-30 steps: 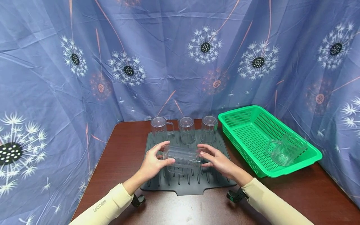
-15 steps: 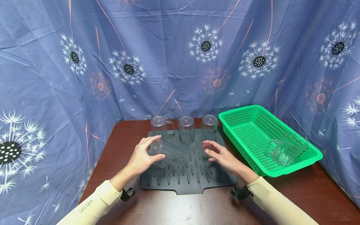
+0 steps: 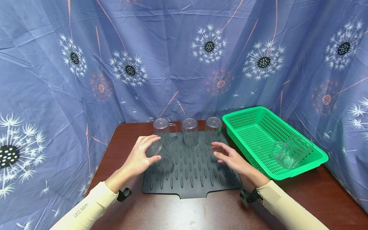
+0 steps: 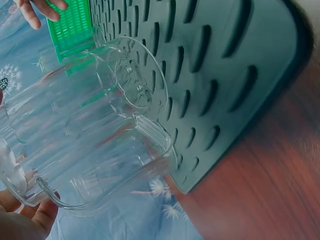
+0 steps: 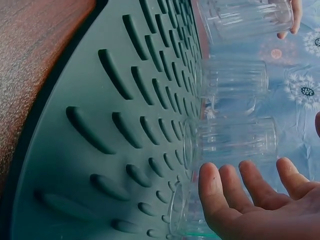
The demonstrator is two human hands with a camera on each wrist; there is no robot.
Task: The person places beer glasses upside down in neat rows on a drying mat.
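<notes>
My left hand (image 3: 141,156) holds a clear glass mug (image 3: 164,158) by its base end, thumb on one side and fingers on the other. The mug is turned mouth down and tilted, low over the left part of the dark drying mat (image 3: 189,183). In the left wrist view the mug's handle (image 4: 155,135) points toward the mat's corner. My right hand (image 3: 231,159) hovers over the mat's right side, fingers loosely bent, holding nothing. Behind the hands, a left mug (image 3: 162,129), a middle mug (image 3: 190,132) and a right mug (image 3: 213,129) stand upside down in a row.
At the right stands a green plastic basket (image 3: 250,131) with slotted walls, clear handled glassware (image 3: 288,156) lying in its near end. The mat rests on a brown wooden table (image 3: 123,143). A blue dandelion-print curtain (image 3: 172,64) hangs behind and at both sides.
Both hands were at the mug, held nearly sideways; the right hand has come away to the right. My left hand has carried the mug left, tipping its mouth further down.
</notes>
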